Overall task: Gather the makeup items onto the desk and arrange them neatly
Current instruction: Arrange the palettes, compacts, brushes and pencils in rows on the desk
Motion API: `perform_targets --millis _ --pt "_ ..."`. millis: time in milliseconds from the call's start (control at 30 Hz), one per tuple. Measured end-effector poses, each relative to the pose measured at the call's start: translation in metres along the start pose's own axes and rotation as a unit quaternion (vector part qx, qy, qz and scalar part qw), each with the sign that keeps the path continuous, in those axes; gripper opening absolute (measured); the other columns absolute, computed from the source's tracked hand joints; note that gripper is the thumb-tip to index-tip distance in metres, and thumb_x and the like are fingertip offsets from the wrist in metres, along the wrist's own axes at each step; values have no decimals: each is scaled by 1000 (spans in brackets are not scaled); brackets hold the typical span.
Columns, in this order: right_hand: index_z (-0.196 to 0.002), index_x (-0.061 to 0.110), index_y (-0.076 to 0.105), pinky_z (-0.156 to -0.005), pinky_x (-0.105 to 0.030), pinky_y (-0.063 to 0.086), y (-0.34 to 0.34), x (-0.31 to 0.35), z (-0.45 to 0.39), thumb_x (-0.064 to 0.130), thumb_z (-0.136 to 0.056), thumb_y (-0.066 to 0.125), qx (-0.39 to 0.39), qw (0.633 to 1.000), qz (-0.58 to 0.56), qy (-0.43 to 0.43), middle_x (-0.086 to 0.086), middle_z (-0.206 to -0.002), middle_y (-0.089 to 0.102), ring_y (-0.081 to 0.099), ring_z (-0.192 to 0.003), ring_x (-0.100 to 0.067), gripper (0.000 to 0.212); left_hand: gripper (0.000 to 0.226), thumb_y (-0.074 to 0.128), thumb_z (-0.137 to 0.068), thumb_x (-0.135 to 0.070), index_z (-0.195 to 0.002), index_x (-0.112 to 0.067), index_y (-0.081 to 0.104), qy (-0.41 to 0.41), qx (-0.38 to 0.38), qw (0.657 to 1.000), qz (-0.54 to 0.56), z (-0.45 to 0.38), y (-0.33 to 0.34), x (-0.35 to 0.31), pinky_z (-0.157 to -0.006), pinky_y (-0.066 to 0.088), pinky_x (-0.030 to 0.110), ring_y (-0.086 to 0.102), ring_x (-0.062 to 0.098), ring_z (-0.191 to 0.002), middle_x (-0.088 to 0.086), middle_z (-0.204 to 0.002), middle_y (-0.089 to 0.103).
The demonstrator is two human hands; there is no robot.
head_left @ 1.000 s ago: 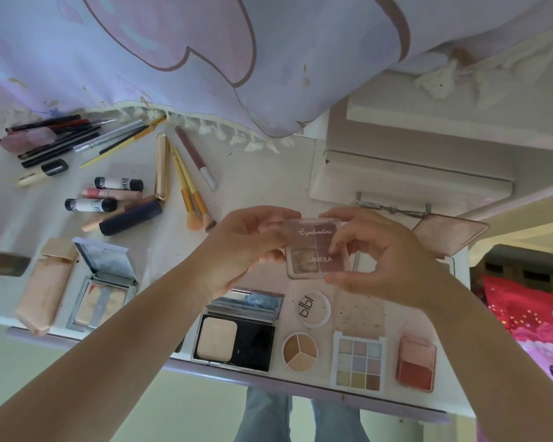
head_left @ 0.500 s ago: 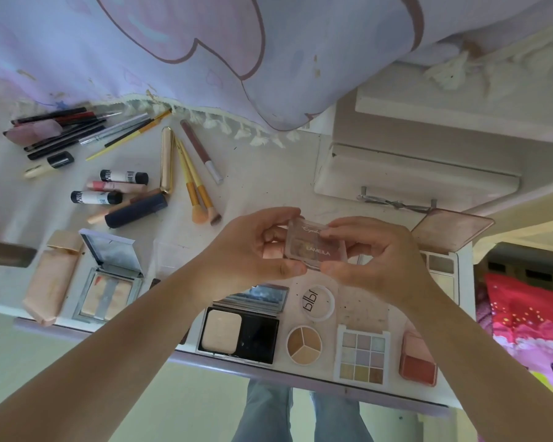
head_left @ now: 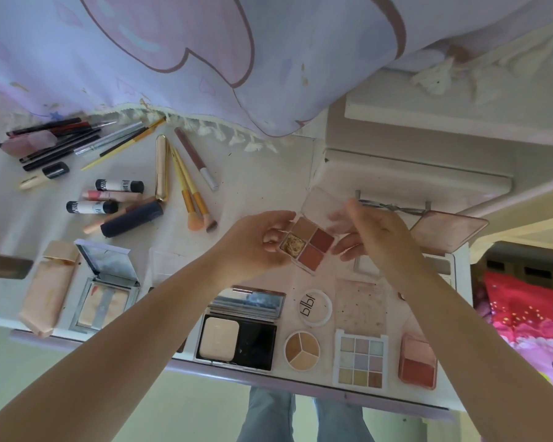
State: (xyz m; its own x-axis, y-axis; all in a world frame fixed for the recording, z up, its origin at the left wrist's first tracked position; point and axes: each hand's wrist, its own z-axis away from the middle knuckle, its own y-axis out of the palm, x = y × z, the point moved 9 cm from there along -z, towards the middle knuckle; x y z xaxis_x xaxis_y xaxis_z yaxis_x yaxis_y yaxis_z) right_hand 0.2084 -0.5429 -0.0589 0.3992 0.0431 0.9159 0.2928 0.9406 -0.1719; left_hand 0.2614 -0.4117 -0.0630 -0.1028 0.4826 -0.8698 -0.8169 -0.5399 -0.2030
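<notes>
The little four-pan eyeshadow palette [head_left: 308, 245] is up in the air above the worktop [head_left: 262, 183], clear lid flipped open and tilted away. Left hand [head_left: 256, 247] has a narrow grip pinching the palette's left edge; right hand [head_left: 369, 232] steadies the lid and right side, fingers loosely curled around it. I'd say keep it level so nothing crumbles out, then lower it into the bare spot just behind the round pot lid [head_left: 313, 307], squared up with that front row.
</notes>
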Motion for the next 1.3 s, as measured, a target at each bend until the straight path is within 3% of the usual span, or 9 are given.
perform_targets --millis 167,400,533,667,800,933,1100,1200,1300 --pt "-72 19 58 -32 -13 35 -4 -15 -14 43 -92 36 -80 996 23 41 7 -45 61 50 -32 -6 38 53 60 -73 10 -120 -12 52 -28 -5 996 -89 -13 -2 8 -72 47 11 58 11 -83 -4 -87 58" --pt "-77 17 43 -33 -16 25 21 -45 -28 16 -90 36 -8 990 -19 140 -6 -62 56 43 -34 -11 16 31 64 -72 2 -101 -8 61 -53 1 977 -207 -16 -6 25 -64 48 8 61 12 -77 -1 -81 62" --pt "-75 15 44 -34 -19 29 28 -65 -27 12 -86 40 8 979 27 202 -5 -64 53 44 -43 -14 13 38 68 -72 -3 -105 -21 59 -73 31 980 -180 -16 -3 33 -69 48 14 59 15 -80 -1 -86 63" --pt "-71 13 48 -40 -24 38 22 -67 -26 9 -84 43 -36 982 25 185 -3 -56 52 48 -44 -15 14 38 64 -70 5 -79 -29 49 -94 65 978 -175 -18 5 42 -70 47 22 51 16 -73 6 -84 56" --pt "-64 10 52 -46 -24 42 12 -66 -22 7 -82 45 -61 982 74 161 3 -42 51 47 -37 -9 19 53 65 -70 2 -120 -14 52 -82 49 960 -262 -25 10 45 -69 44 14 53 10 -80 1 -98 63" --pt "-90 15 57 -62 -25 48 0 -63 -17 4 -85 43 -99 984 94 116 -1 -72 57 57 -63 -14 19 48 61 -76 -3 -122 -13 49 -63 44 942 -326 -33 20 43 -79 37 19 54 20 -103 5 -112 60" --pt "-86 10 61 -80 -35 51 -9 -67 -9 1 -85 45 -117 981 106 113 -7 -81 63 60 -79 -22 18 33 51 -84 -4 -117 -6 54 -31 29 926 -374 -37 25 30 -82 40 23 54 26 -107 12 -115 59" --pt "-100 5 63 -89 -37 48 -9 -63 -10 6 -86 49 -104 979 142 103 -11 -92 64 61 -90 -24 20 26 52 -85 -6 -111 -5 55 -25 35 921 -388 -38 30 28 -80 40 22 55 27 -105 12 -112 60" --pt "-106 6 62 -77 -21 40 -7 -56 -8 10 -87 50 -83 972 207 76 -10 -101 64 56 -88 -16 23 29 56 -82 -6 -112 -5 52 -30 33 923 -383 -35 30 28 -80 39 24 54 27 -106 12 -114 58"
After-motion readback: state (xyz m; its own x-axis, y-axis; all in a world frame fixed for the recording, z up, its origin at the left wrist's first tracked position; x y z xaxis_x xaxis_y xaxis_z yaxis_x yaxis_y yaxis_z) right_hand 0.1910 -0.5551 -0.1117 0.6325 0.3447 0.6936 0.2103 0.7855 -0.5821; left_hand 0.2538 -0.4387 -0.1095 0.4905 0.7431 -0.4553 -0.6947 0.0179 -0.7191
